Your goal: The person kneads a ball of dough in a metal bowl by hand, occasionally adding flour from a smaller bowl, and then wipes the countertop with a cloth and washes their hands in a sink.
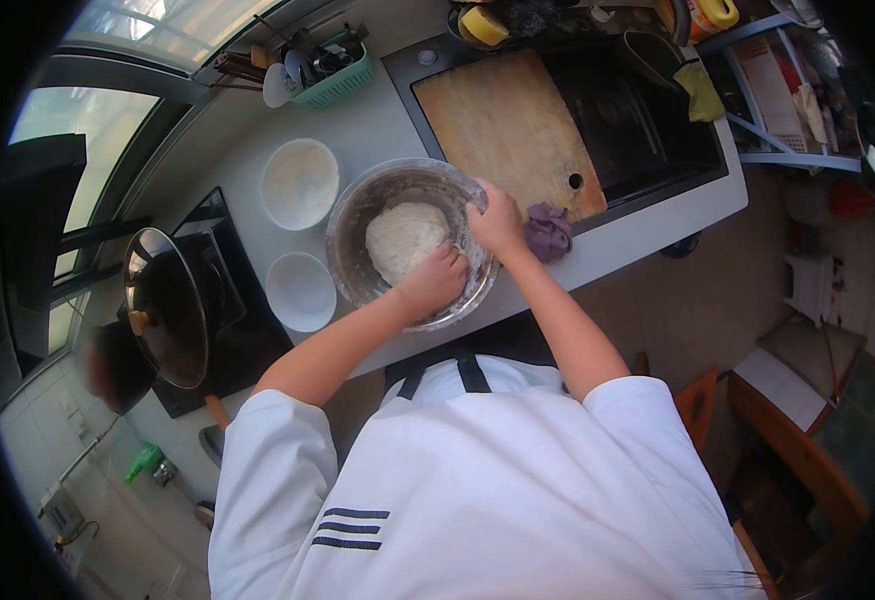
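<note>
A round lump of pale dough (406, 236) lies in a wide metal bowl (347, 259) on the counter. White smears coat the bowl's inner wall. My left hand (435, 279) is down inside the bowl, its fingers curled beside the dough's near right edge. Whether those fingers pinch a piece of dough is hidden. My right hand (496, 219) grips the bowl's right rim, and bits of dough stick near its fingers. Left of the bowl stand a white bowl of flour (301, 184) and a smaller white bowl (301, 292).
A wooden cutting board (509, 135) covers part of the black sink (625, 127). A crumpled purple cloth (548, 232) lies right of my right hand. On the left, a glass-lidded pan (167, 307) sits on the black stove (246, 330). A green utensil basket (338, 81) stands at the back.
</note>
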Tool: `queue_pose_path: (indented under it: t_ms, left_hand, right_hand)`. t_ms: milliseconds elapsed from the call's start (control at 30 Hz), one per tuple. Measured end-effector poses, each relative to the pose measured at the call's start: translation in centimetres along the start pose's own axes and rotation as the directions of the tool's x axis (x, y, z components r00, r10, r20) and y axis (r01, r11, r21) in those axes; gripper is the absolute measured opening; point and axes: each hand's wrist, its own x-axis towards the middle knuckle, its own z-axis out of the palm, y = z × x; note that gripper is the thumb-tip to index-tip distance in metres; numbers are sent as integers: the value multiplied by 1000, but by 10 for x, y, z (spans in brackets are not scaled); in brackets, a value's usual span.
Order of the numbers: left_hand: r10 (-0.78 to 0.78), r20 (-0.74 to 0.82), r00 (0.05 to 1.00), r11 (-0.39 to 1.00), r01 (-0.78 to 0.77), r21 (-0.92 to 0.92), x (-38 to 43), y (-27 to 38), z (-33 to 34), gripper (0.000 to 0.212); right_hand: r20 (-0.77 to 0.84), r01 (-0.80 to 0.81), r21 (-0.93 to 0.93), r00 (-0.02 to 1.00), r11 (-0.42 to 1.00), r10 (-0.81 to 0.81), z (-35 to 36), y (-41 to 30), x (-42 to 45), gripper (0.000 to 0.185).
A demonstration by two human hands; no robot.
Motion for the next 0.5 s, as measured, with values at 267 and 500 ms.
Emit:
queue_pose_path:
  t_ms: [267, 500]
  left_hand:
    - [-5, 4, 1000, 976, 6, -216, 4, -4, 12, 6]
    - [-620, -128, 774, 549, 312, -775, -22, -8, -36, 18]
  right_hand:
    - [26, -53, -53, 998, 997, 54, -1, -6, -2, 41]
    - [43, -62, -36, 997, 997, 64, -4, -3, -1, 43]
